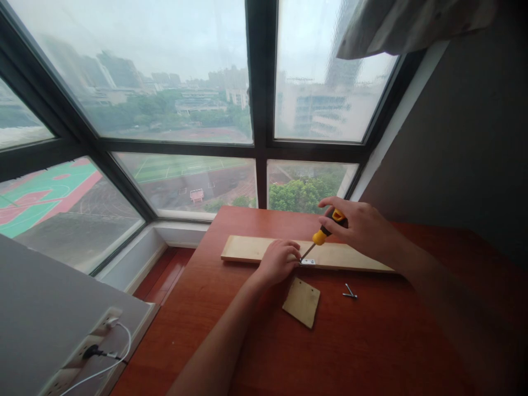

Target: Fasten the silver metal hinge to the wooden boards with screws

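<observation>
We are seeing a yellow-and-black screwdriver (325, 231), a pale board (247, 248), a red-brown table (371, 341); a white cable (129, 342) at eight o'clock.

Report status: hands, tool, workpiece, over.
Right hand grips screwdriver, tip at bracket. Left hand rests on plank. Loose screws, small board lie apart, nothing blocking.

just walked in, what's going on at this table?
A person's right hand holds a screwdriver with its tip down at a small metal plate on a long wooden board. The left hand rests on the board beside the tip. A small wooden square and loose screws lie nearer on the table.
</observation>
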